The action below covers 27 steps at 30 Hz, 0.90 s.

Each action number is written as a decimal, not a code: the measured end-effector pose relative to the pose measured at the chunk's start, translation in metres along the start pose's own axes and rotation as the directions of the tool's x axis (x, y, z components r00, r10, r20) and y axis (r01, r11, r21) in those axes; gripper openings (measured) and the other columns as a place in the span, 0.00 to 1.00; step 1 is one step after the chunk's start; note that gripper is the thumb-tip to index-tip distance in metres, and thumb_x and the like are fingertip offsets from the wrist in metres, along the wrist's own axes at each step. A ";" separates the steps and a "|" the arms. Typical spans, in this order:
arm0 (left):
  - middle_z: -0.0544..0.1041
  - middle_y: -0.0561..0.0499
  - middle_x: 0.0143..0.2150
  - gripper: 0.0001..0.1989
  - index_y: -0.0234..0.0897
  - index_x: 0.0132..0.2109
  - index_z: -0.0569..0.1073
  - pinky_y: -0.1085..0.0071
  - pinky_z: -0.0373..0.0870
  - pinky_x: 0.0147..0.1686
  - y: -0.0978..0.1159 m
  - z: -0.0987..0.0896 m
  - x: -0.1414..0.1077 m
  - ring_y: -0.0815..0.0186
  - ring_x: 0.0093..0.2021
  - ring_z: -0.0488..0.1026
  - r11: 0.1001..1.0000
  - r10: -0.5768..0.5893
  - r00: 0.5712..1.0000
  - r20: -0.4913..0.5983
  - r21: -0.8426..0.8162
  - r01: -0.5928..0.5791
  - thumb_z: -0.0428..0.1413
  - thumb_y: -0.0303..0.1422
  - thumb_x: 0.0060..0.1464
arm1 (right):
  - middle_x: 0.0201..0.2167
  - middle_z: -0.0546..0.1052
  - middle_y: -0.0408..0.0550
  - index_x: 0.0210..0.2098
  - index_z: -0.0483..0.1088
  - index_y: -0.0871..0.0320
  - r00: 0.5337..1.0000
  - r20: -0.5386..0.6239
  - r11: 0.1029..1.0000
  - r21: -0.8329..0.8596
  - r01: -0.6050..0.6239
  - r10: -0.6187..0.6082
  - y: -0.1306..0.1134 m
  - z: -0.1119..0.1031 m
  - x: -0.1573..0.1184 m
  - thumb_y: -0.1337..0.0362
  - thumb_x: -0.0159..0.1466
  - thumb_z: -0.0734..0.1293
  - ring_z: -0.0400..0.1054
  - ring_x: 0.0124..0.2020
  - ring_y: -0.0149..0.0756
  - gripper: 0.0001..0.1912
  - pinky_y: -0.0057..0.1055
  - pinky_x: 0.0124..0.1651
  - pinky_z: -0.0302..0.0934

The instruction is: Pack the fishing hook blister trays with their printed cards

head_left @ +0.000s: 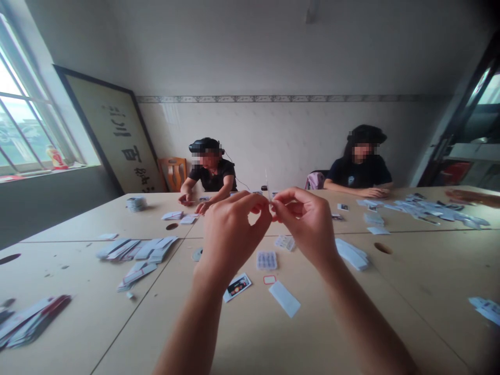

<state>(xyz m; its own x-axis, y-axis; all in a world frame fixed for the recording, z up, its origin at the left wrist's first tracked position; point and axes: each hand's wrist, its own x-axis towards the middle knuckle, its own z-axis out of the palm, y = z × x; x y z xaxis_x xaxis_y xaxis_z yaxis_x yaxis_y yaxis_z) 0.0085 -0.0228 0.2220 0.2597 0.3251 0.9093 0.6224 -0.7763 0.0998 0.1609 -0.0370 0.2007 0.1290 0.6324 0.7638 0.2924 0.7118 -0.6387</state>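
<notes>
Both hands, left hand (230, 229) and right hand (308, 221), pinch thin clear strip (267, 186) between them

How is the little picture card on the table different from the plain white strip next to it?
The picture card has a dark printed picture with a white border; the white strip is blank. The card lies nearer the left arm, the strip nearer the right. The strip looks longer. Both lie flat on the table.

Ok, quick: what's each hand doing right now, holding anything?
Left hand: raised, fingers pinched on the thin clear sleeve.
Right hand: raised, fingers pinched on the same sleeve from the other side.
</notes>
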 end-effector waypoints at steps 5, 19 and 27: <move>0.83 0.51 0.34 0.06 0.38 0.34 0.79 0.67 0.70 0.34 0.002 -0.001 0.000 0.66 0.30 0.78 1.000 0.002 1.000 0.009 -0.016 -0.002 0.57 0.29 0.56 | 0.28 0.78 0.43 0.33 0.73 0.57 0.998 0.024 0.991 0.116 -0.063 0.060 0.001 0.000 0.002 0.58 0.65 0.69 0.75 0.26 0.30 0.09 0.26 0.30 0.69; 0.84 0.51 0.34 0.07 0.37 0.32 0.79 0.71 0.69 0.29 -0.003 0.004 0.000 0.69 0.26 0.75 1.000 0.014 0.999 -0.034 0.018 -0.013 0.59 0.31 0.57 | 0.30 0.79 0.44 0.33 0.75 0.57 0.999 0.017 0.986 0.158 -0.053 0.051 0.004 0.003 0.002 0.62 0.64 0.70 0.77 0.30 0.31 0.06 0.25 0.32 0.72; 0.82 0.53 0.30 0.05 0.38 0.32 0.80 0.71 0.68 0.29 -0.004 0.009 0.001 0.69 0.26 0.74 0.999 0.032 0.997 -0.076 0.015 -0.031 0.60 0.29 0.55 | 0.28 0.80 0.43 0.32 0.76 0.57 0.999 -0.043 0.996 0.091 -0.020 0.024 0.004 0.005 0.002 0.61 0.63 0.71 0.77 0.29 0.32 0.06 0.26 0.33 0.72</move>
<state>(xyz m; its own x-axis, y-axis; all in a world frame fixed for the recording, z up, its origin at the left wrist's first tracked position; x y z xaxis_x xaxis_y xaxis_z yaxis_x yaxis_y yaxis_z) 0.0132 -0.0148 0.2186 0.2230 0.2583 0.9400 0.6254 -0.7776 0.0653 0.1581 -0.0312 0.1989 0.1770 0.6357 0.7513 0.2020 0.7237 -0.6599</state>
